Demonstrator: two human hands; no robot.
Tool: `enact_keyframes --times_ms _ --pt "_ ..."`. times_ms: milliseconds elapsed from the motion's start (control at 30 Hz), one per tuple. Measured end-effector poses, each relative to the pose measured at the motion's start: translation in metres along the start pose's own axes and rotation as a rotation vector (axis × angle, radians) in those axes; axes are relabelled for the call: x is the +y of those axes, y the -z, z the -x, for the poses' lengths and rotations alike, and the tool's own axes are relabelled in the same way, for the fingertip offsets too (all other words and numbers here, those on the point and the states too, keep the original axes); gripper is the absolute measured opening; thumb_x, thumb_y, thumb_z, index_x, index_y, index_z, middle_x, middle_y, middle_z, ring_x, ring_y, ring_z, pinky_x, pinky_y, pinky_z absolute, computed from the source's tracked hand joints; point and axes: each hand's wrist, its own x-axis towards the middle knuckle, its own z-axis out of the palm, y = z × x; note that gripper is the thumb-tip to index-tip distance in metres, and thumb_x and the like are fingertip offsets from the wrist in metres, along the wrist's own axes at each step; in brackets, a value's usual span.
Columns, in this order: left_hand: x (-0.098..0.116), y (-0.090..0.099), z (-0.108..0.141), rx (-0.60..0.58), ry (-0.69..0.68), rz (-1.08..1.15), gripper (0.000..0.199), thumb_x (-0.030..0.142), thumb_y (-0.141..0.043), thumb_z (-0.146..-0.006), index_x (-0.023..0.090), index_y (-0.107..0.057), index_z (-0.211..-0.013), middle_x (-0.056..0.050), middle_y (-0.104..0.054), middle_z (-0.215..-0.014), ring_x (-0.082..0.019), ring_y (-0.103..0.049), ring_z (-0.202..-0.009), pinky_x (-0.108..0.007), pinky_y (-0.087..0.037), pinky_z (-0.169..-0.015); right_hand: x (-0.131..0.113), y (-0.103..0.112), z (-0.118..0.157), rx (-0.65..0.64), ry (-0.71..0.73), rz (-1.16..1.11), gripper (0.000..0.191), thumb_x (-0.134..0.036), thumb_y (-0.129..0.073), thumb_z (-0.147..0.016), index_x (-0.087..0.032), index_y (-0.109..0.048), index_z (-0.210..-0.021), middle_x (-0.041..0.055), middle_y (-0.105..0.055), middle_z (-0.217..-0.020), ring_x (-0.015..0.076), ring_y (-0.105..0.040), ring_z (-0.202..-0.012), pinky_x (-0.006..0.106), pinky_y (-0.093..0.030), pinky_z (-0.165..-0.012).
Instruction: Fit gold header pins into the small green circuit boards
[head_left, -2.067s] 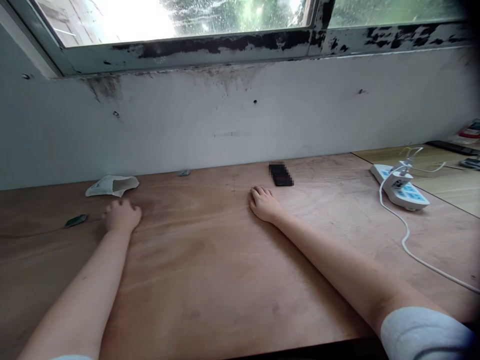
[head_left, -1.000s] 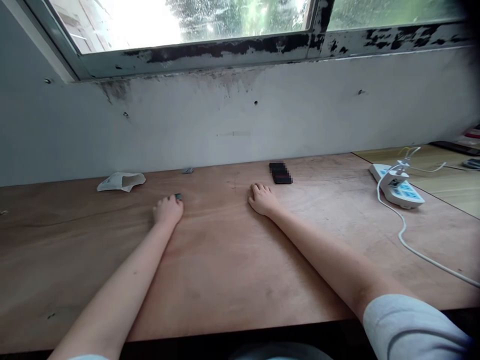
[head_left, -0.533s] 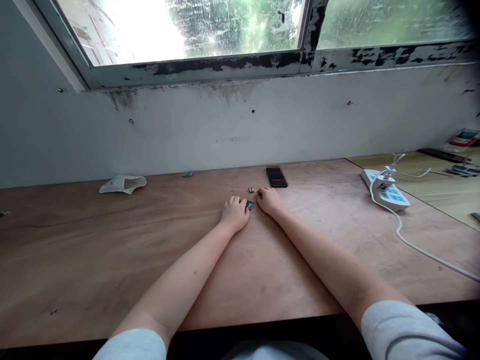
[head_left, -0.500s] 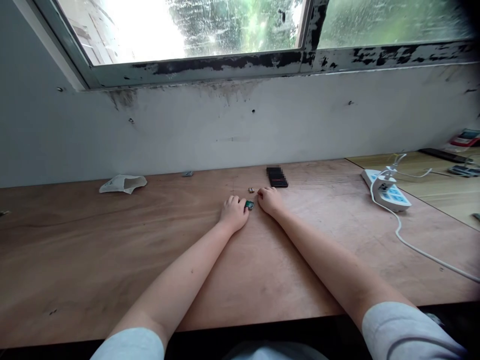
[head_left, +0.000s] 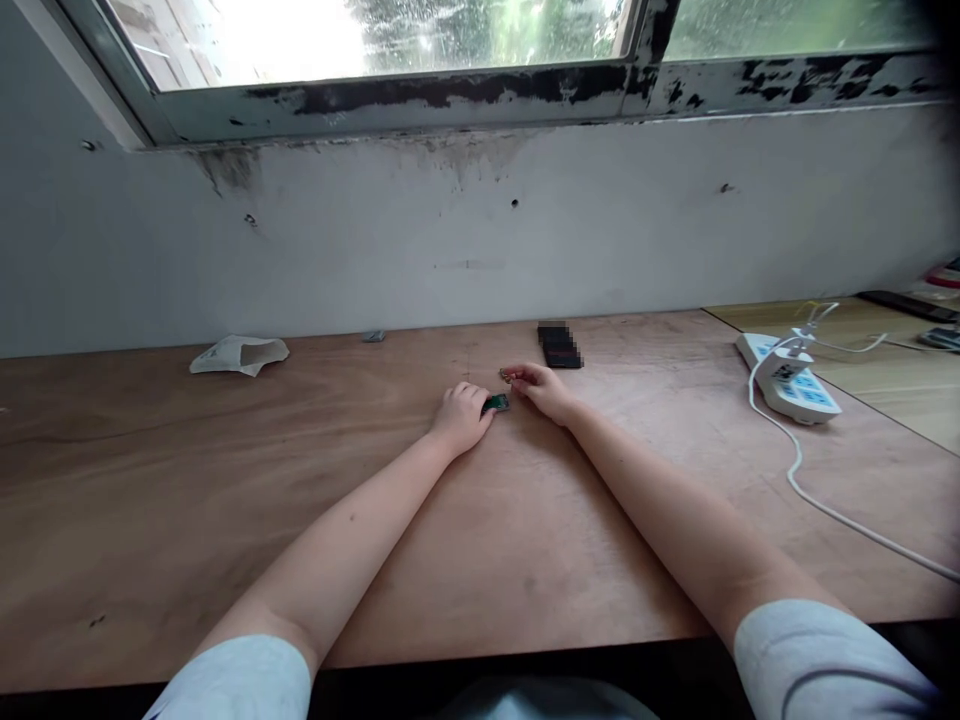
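Observation:
In the middle of the wooden table (head_left: 420, 520), my left hand (head_left: 460, 418) is closed on a small green circuit board (head_left: 496, 402), whose right end sticks out past the fingers. Just beyond and to the right, my right hand (head_left: 545, 390) pinches a tiny brass-coloured metal part (head_left: 507, 376) between thumb and fingertips. That part is too small for me to make out its exact kind. The two hands are close together but apart. Behind my right hand lies a black object (head_left: 560, 346), partly blurred out.
A crumpled white paper pouch (head_left: 238, 354) lies at the back left, and a small grey piece (head_left: 373, 337) sits near the wall. On the right stands a white power strip (head_left: 787, 380) with a plugged-in charger and a white cable (head_left: 832, 508) running to the right edge.
My right hand has taken hold of the small brass-coloured part that lay on the table beside it. My left hand keeps the circuit board. The camera view has shifted slightly.

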Motion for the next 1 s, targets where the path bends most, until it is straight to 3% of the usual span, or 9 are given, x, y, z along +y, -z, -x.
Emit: enact_keyframes --times_ms 167,467,600,733,933,1000 --pt "-0.003 0.001 0.0 0.014 0.031 0.049 0.025 0.031 -0.062 -0.089 0.018 -0.064 -0.111 -0.009 -0.068 -0.111 -0.028 -0.055 -0.111 -0.042 -0.044 -0.096 -0.004 0.006 -0.002 -0.046 -0.141 -0.328 0.044 -0.031 -0.069 -0.081 -0.019 -0.066 -0.123 0.0101 -0.066 -0.12 0.0156 -0.063 -0.098 0.03 -0.052 -0.087" --pt "-0.005 0.0 -0.001 0.003 0.061 0.09 0.025 0.031 -0.063 -0.088 0.021 -0.064 -0.112 -0.008 -0.068 -0.113 -0.027 -0.055 -0.112 -0.041 -0.043 -0.097 -0.003 0.002 -0.004 0.008 -0.186 -0.405 0.041 -0.032 -0.071 -0.079 -0.019 -0.066 -0.117 0.0099 -0.067 -0.118 0.0154 -0.064 -0.092 0.03 -0.054 -0.087" --pt "-0.005 -0.001 -0.002 -0.008 0.079 0.085 0.025 0.032 -0.062 -0.089 0.021 -0.065 -0.111 -0.008 -0.067 -0.113 -0.028 -0.055 -0.112 -0.041 -0.043 -0.097 -0.002 -0.003 -0.004 0.063 -0.151 -0.298 0.045 -0.037 -0.071 -0.08 -0.019 -0.062 -0.12 0.0084 -0.068 -0.107 0.0142 -0.063 -0.081 0.027 -0.054 -0.073" --pt "-0.006 -0.002 -0.001 -0.003 0.088 0.061 0.029 0.034 -0.063 -0.089 0.021 -0.066 -0.114 -0.009 -0.066 -0.114 -0.028 -0.054 -0.113 -0.041 -0.043 -0.097 -0.003 -0.009 -0.002 0.107 -0.095 -0.141 0.034 -0.042 -0.07 -0.08 -0.018 -0.065 -0.104 0.0049 -0.067 -0.088 0.0133 -0.059 -0.067 0.025 -0.05 -0.062" --pt "-0.007 -0.003 0.0 -0.001 0.099 0.042 0.028 0.038 -0.061 -0.09 0.022 -0.068 -0.111 -0.008 -0.064 -0.111 -0.028 -0.052 -0.113 -0.041 -0.042 -0.097 -0.007 -0.011 0.0 0.015 0.044 0.106 0.023 -0.031 -0.057 -0.086 -0.018 -0.07 -0.1 0.0061 -0.069 -0.099 0.0179 -0.063 -0.091 0.032 -0.051 -0.084" --pt "-0.007 -0.002 0.0 -0.006 0.105 0.044 0.029 0.039 -0.061 -0.09 0.023 -0.068 -0.113 -0.008 -0.064 -0.112 -0.028 -0.051 -0.113 -0.041 -0.042 -0.097 -0.006 -0.011 0.001 -0.015 0.07 0.148 0.026 -0.029 -0.058 -0.085 -0.017 -0.067 -0.106 0.0055 -0.068 -0.097 0.017 -0.063 -0.089 0.031 -0.051 -0.083"
